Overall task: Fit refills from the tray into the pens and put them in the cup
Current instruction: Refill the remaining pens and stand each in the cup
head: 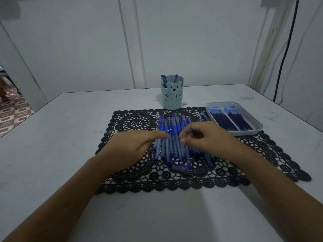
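A pile of several blue pens [176, 137] lies on the black lace mat [139, 179] in the middle of the table. My left hand [136, 145] reaches in from the left, its straight fingers touching the pile's left side. My right hand [208, 137] hovers over the pile's right side with curled fingers, thumb and forefinger pinching at one pen. One capped pen [180, 167] lies crosswise at the pile's near end. Behind the pile stands the light blue bear cup [172, 100] with two pens in it. The white tray [255, 132] of dark refills [230, 119] sits at the right.
The white table [61, 137] meets a pale wall behind the cup. A black cable [286, 49] hangs down the wall at the right. Patterned floor [14, 110] shows past the table's left edge.
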Action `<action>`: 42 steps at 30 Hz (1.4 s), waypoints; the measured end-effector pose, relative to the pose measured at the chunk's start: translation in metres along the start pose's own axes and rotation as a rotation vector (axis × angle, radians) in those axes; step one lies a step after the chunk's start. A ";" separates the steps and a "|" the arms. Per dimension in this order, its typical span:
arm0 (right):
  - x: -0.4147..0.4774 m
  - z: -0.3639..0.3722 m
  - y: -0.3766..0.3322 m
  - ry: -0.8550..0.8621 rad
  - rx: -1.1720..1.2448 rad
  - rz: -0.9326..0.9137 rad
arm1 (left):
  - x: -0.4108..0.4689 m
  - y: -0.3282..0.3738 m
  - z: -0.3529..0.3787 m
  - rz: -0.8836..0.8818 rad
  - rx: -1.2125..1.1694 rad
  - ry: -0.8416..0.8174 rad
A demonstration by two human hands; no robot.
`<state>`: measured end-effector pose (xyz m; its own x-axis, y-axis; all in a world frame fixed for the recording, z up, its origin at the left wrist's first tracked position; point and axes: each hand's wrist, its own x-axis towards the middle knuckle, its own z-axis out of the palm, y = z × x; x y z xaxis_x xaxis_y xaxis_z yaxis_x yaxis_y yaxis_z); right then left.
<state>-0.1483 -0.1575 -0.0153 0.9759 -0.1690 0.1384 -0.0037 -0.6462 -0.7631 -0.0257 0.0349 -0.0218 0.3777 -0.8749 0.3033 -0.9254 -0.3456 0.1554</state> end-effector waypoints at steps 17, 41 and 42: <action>-0.001 0.006 -0.007 0.156 -0.159 0.045 | 0.002 0.006 0.008 -0.172 -0.165 -0.094; 0.016 -0.024 0.058 0.556 -0.579 0.080 | 0.004 -0.011 0.013 -0.268 -0.080 0.083; 0.017 -0.024 0.060 0.522 -0.630 0.074 | 0.004 -0.011 0.013 -0.272 -0.085 0.082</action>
<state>-0.1370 -0.2167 -0.0434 0.7417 -0.4520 0.4955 -0.3379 -0.8900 -0.3060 -0.0144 0.0309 -0.0348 0.6158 -0.7226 0.3140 -0.7853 -0.5309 0.3184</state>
